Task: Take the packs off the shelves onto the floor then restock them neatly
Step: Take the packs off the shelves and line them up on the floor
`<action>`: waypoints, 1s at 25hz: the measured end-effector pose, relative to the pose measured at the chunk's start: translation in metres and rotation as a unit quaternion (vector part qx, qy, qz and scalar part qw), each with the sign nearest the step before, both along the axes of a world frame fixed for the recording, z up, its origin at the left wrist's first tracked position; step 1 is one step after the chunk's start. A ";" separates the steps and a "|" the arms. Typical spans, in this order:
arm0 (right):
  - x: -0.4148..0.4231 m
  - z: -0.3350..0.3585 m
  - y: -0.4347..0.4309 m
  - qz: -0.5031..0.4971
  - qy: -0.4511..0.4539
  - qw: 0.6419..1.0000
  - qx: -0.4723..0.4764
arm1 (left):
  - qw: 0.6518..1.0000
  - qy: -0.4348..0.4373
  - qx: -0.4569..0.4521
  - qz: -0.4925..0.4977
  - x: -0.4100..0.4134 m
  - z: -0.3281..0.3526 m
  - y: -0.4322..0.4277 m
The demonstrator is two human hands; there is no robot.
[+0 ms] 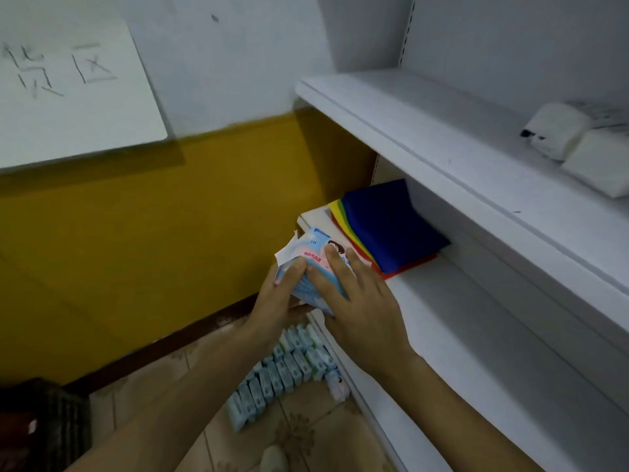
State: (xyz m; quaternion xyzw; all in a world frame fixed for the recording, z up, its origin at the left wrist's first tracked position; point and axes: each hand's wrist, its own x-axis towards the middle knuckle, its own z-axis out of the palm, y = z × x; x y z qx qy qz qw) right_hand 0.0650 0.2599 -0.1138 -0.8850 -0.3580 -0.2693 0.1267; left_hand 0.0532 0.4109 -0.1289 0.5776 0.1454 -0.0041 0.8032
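Held at the front left corner of the white metal shelf [459,335], a bundle of soft pale blue and pink plastic packs [311,267] is gripped between the left hand [282,301] and the right hand [360,301], thumbs and fingers closed round it. Below the shelf, rows of pale blue packs [282,373] are laid on the tiled floor [306,434]. At the shelf's left end, just beside the bundle, a stack of folded coloured cloths [388,226] is seen.

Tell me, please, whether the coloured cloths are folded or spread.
Folded: the coloured cloths lie in a neat, layered stack on the shelf.
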 end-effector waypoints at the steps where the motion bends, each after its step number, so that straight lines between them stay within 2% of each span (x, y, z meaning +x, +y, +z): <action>1: 0.005 -0.015 0.014 0.004 0.046 0.999 -0.004 | 1.000 0.020 0.000 -0.002 0.006 -0.015 0.015; 3: 0.005 -0.046 0.034 0.007 0.183 0.982 0.033 | 0.999 0.051 0.013 -0.008 0.013 -0.041 0.042; 5: 0.002 -0.068 0.046 -0.045 0.327 0.931 0.156 | 0.997 0.076 0.012 -0.018 0.020 -0.065 0.065; 7: -0.001 -0.085 0.056 -0.125 0.489 0.815 0.283 | 0.994 0.107 0.002 -0.007 0.026 -0.088 0.082; 9: 0.003 -0.106 0.061 -0.147 0.607 0.695 0.357 | 0.990 0.137 0.010 -0.008 0.031 -0.110 0.091; 10: 0.009 -0.122 0.062 -0.138 0.637 0.666 0.363 | 0.988 0.155 0.014 -0.020 0.032 -0.123 0.092; 12: 0.019 -0.160 0.065 -0.127 0.663 0.651 0.347 | 0.981 0.192 0.012 -0.033 0.035 -0.156 0.089; 15: 0.025 -0.225 0.067 -0.173 0.678 0.616 0.362 | 0.966 0.252 0.046 -0.033 0.038 -0.216 0.080; 18: 0.022 -0.313 0.058 -0.236 0.712 0.551 0.365 | 0.944 0.324 0.054 -0.041 0.037 -0.297 0.065; 22: 0.023 -0.437 0.041 -0.296 0.775 0.476 0.293 | 0.910 0.405 0.078 -0.038 0.029 -0.422 0.047; 25: 0.033 -0.520 0.040 -0.333 0.806 0.397 0.286 | 0.887 0.450 0.102 -0.022 0.027 -0.506 0.033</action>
